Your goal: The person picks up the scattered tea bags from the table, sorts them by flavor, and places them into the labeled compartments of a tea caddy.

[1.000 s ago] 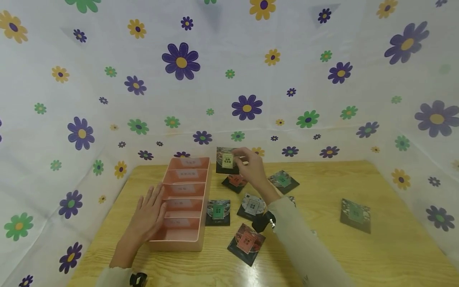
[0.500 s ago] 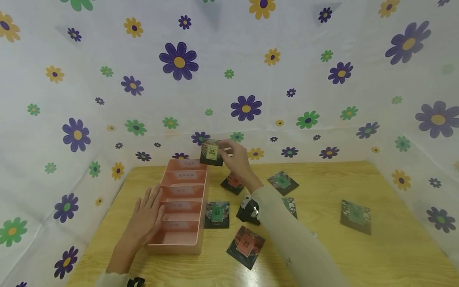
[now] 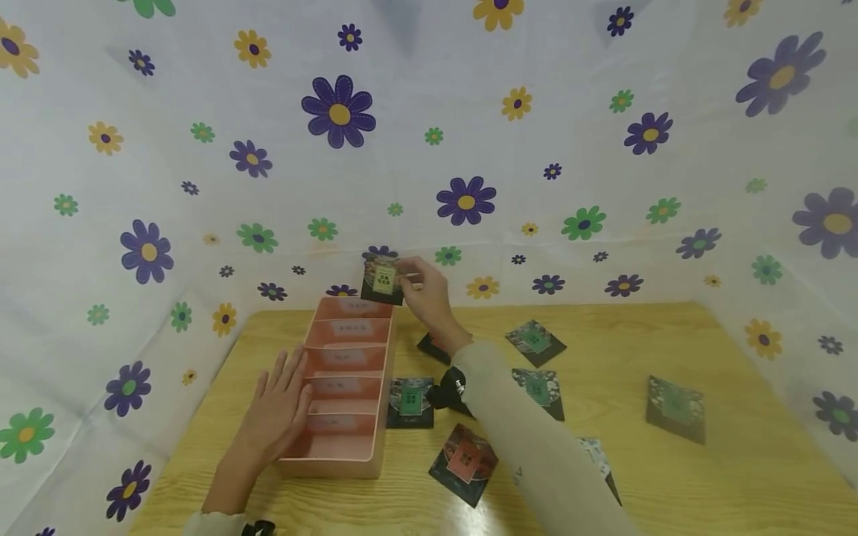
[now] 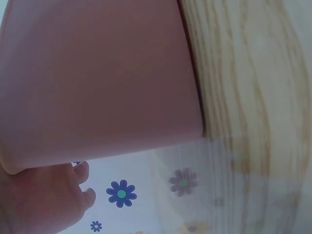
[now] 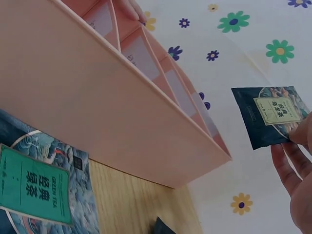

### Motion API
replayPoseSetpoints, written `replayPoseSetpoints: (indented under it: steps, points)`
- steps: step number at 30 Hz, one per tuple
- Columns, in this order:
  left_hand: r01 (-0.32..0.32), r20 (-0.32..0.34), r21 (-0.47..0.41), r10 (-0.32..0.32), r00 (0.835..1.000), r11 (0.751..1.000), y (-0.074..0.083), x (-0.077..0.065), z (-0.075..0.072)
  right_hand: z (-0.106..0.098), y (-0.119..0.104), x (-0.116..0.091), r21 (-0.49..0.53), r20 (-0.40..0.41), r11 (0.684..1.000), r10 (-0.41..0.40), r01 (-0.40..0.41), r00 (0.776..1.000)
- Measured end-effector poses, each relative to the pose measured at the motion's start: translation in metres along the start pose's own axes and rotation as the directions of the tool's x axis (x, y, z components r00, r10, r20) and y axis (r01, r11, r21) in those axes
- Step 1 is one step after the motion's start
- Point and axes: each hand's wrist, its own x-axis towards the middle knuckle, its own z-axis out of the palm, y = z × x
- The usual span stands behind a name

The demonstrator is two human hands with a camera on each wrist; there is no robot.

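My right hand [image 3: 429,296] pinches a dark tea bag sachet [image 3: 383,281] with a pale yellow label by its right edge. It holds the sachet upright, just above the far end of a pink divided box [image 3: 343,467]. In the right wrist view the thumb lies on the front of the sachet [image 5: 273,117], with fingers behind. My left hand [image 3: 271,417] rests with straight fingers along the left side of the box. In the left wrist view the box wall [image 4: 97,87] hides part of that hand [image 4: 48,195]. Paper labels mark the box's compartments.
Right of the box lie a green-labelled sachet [image 3: 410,402] and a red-labelled sachet [image 3: 464,463]. Further right are green-labelled sachets [image 3: 536,341], [image 3: 541,391] and a sachet [image 3: 675,409]. My right arm partly covers others. A flowered white cloth [image 3: 402,171] encloses the wooden table [image 3: 623,327].
My right hand has carried the yellow-labelled sachet left and slightly up, from above the loose sachets to over the box's far end. The left hand stays against the box.
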Motion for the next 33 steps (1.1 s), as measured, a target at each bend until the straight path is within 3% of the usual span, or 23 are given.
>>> replayPoseSetpoints:
  steps: [8, 20, 33]
  points:
    - [-0.003, 0.013, -0.014, 0.003, 1.0, 1.0, 0.004, 0.0, 0.003, 0.013, 0.007, -0.006, -0.008, -0.034, 0.997, 0.075, -0.075, 0.997]
    - [-0.029, -0.046, -0.01, 0.029, 0.999, 1.0, 0.004, 0.001, 0.002, 0.025, 0.01, -0.012, 0.007, 0.007, 0.998, 0.056, -0.056, 0.998]
    - [0.007, 0.006, -0.006, -0.007, 1.0, 1.0, 0.0, 0.001, 0.0, 0.034, 0.013, -0.014, 0.015, 0.074, 0.999, 0.046, -0.047, 0.996]
